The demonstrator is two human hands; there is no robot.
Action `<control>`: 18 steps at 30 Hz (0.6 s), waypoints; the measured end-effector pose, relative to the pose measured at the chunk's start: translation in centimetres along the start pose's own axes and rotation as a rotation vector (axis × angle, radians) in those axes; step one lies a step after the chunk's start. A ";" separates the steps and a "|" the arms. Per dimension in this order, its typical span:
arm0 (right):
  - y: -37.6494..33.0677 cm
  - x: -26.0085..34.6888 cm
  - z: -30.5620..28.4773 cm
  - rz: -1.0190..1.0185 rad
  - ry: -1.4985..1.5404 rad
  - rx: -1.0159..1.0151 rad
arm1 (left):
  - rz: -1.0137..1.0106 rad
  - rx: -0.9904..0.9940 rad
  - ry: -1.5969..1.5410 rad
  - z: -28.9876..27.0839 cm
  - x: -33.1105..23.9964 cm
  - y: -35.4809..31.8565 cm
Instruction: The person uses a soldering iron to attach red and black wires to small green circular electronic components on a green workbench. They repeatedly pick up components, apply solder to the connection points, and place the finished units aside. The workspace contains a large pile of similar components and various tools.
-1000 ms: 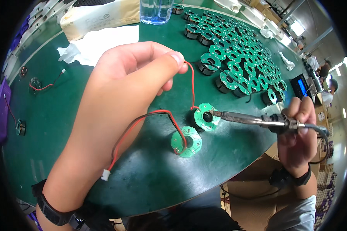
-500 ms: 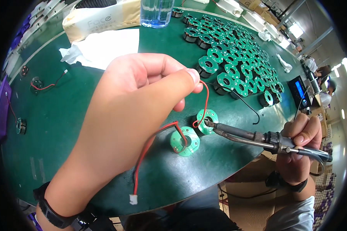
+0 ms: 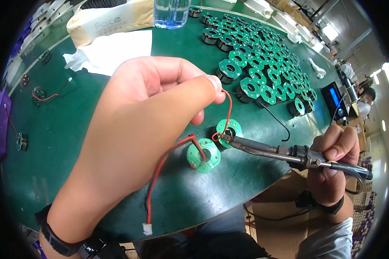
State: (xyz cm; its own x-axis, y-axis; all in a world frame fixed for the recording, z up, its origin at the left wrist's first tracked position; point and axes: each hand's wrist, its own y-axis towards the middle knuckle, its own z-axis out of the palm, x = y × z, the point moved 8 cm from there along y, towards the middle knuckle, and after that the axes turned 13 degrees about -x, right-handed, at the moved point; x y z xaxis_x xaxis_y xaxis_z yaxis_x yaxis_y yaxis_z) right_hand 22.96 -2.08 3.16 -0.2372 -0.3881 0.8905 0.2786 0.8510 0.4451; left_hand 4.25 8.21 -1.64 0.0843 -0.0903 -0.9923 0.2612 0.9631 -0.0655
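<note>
- Lowest in view, a grey sleeve (image 3: 330,241) covers the right forearm, with brown cardboard (image 3: 281,228) below the table edge; a dark band circles each wrist
- A white plug (image 3: 147,228) is close to that edge, ending a red-and-black cable (image 3: 149,203) that runs beside the left hand up to the nearer board
- The right hand (image 3: 330,183) has its fingers wrapped on the soldering iron (image 3: 304,154), which points leftward
- The left hand (image 3: 138,108) pinches the red wire (image 3: 231,105) between thumb and forefinger, its other fingers curled; whether it also grips the cable, I cannot tell
- The nearer board (image 3: 212,162), a green ring, sits on the dark green table (image 3: 246,190), the cable's upper end at its opening
- Just beyond it sits the farther board (image 3: 237,125), the red wire looping down to its left side and the iron's tip at the same spot; contact between tip and wire cannot be made out
- A black wire (image 3: 275,116) emerges from behind the left fingertips and bends rightward over the table
- Farther off stand rows of boards (image 3: 263,56), with a black controller (image 3: 335,99) to their right
- Beyond the left hand lie white paper (image 3: 116,52), a tissue pack (image 3: 112,23) and, beside it, a clear bottle (image 3: 170,15)
</note>
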 end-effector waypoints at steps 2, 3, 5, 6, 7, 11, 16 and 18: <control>0.1 0.0 0.1 -0.031 0.006 0.002 | 0.011 0.002 0.006 0.0 -0.1 -0.1; 0.1 0.1 0.1 -0.047 0.009 0.003 | 0.014 0.006 0.006 0.0 -0.1 -0.1; 0.2 0.2 0.2 -0.046 0.006 -0.005 | 0.009 0.011 0.011 -0.1 -0.1 0.0; 0.3 0.2 0.3 -0.046 0.004 -0.009 | 0.009 0.012 0.010 -0.1 -0.1 0.0; 0.3 0.2 0.3 -0.048 0.007 -0.011 | 0.010 0.014 0.007 -0.1 -0.1 0.0; 0.2 0.1 0.3 -0.046 0.006 -0.020 | 0.019 0.015 -0.003 0.0 0.0 0.0; 0.3 0.0 0.5 -0.035 0.024 -0.028 | 0.019 0.017 0.012 -0.1 0.0 0.0; 0.2 0.0 0.5 -0.023 0.008 -0.032 | 0.021 0.020 0.011 -0.2 0.0 0.0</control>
State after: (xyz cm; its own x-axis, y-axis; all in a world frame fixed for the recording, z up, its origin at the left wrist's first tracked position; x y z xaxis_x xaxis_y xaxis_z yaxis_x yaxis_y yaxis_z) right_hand 22.59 -1.74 3.22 -0.2367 -0.4106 0.8806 0.3026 0.8301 0.4684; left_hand 4.12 8.28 -1.67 0.0798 -0.0669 -0.9946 0.2783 0.9596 -0.0422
